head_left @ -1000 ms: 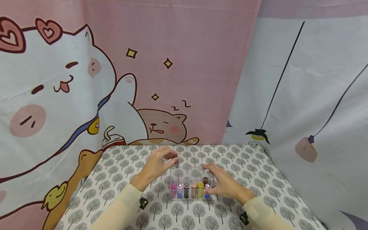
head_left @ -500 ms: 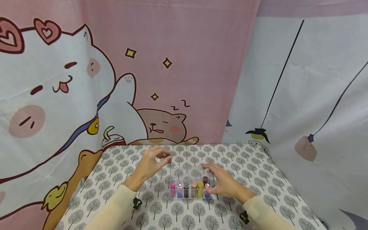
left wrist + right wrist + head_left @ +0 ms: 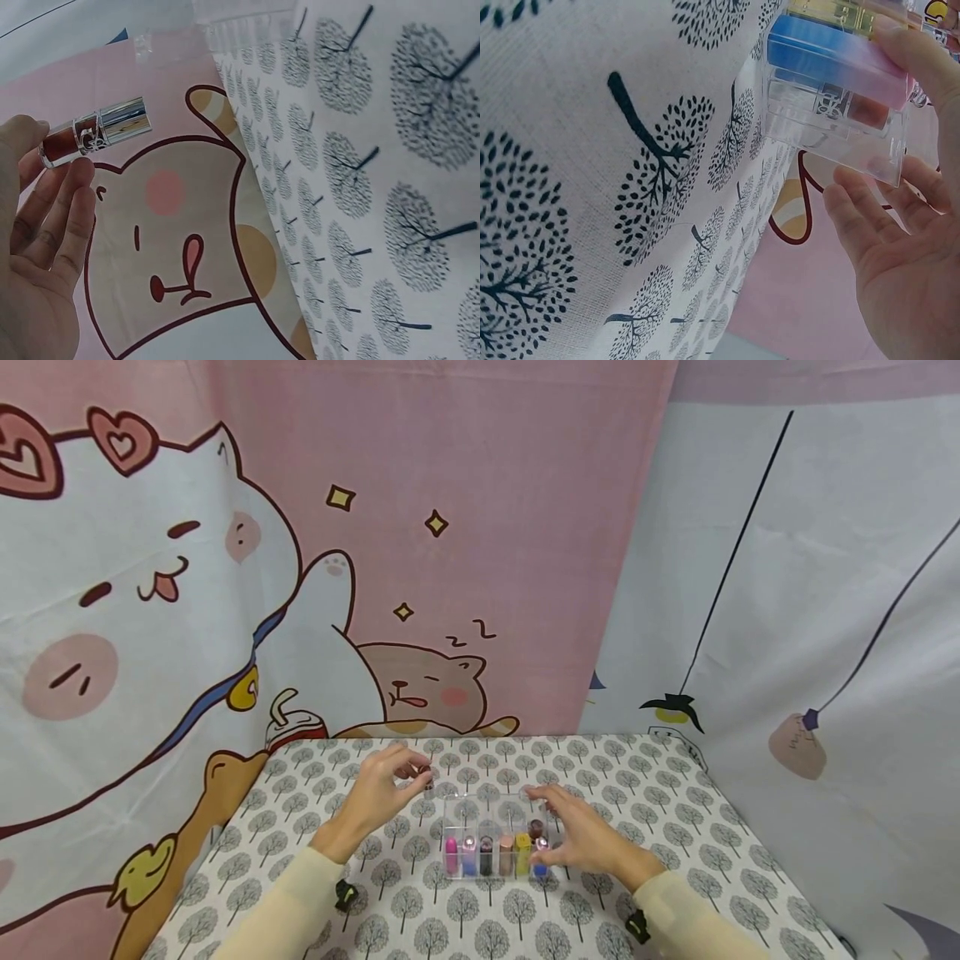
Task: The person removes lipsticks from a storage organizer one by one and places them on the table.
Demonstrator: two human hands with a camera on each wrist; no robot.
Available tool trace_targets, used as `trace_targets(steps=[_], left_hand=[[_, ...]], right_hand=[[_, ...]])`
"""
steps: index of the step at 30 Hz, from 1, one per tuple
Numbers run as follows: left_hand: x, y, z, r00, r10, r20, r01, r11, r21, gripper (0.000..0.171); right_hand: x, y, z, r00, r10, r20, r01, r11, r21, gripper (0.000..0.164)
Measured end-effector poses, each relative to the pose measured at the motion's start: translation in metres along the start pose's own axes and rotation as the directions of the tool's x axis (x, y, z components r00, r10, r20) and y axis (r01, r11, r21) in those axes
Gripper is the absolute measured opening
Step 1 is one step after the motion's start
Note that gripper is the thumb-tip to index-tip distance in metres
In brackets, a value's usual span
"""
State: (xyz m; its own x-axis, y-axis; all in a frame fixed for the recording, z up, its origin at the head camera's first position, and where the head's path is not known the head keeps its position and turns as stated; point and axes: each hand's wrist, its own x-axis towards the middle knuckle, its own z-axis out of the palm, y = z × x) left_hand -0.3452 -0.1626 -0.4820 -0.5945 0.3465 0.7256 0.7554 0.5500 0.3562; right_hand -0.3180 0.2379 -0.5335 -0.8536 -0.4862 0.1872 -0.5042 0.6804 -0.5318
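My left hand (image 3: 382,787) pinches a lip gloss tube (image 3: 94,135) between thumb and fingertips, above the cloth and left of the organizer. The tube has a dark red body and a shiny silver cap. My right hand (image 3: 588,839) grips the right side of a clear plastic lipstick organizer (image 3: 832,150), thumb in front and fingers behind. Along its front row stand several lipsticks, among them a pink one (image 3: 452,857), a yellow one (image 3: 522,858) and a blue-and-pink one (image 3: 832,60). A dark red-brown tube (image 3: 536,829) stands behind them at the right.
The table is covered by a white cloth (image 3: 300,827) printed with grey trees. Behind it hangs a pink curtain (image 3: 517,527) with cartoon animals, and a pale curtain (image 3: 847,610) hangs on the right.
My left hand has moved left, away from the organizer, with the lip gloss tube in its fingers. The right hand and the organizer have stayed in place.
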Motion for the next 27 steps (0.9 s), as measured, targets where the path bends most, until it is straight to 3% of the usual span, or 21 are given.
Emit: trace_targets(steps=[13, 22, 27], left_hand=[[-0.023, -0.013, 0.003, 0.988, -0.114, 0.100, 0.111, 0.993, 0.031, 0.016], [-0.032, -0.016, 0.005, 0.956, -0.227, 0.187, 0.222, 0.974, 0.049, 0.017], [-0.035, -0.019, 0.008, 0.947, -0.245, 0.210, 0.238, 0.970, 0.057, 0.017]], right_hand=[[0.000, -0.002, -0.001, 1.000, -0.007, 0.001, 0.007, 1.000, -0.003, 0.116], [-0.002, -0.005, 0.000, 1.000, 0.000, 0.002, 0.000, 1.000, -0.002, 0.115], [-0.002, -0.006, -0.002, 1.000, 0.007, 0.002, -0.007, 1.000, 0.002, 0.115]])
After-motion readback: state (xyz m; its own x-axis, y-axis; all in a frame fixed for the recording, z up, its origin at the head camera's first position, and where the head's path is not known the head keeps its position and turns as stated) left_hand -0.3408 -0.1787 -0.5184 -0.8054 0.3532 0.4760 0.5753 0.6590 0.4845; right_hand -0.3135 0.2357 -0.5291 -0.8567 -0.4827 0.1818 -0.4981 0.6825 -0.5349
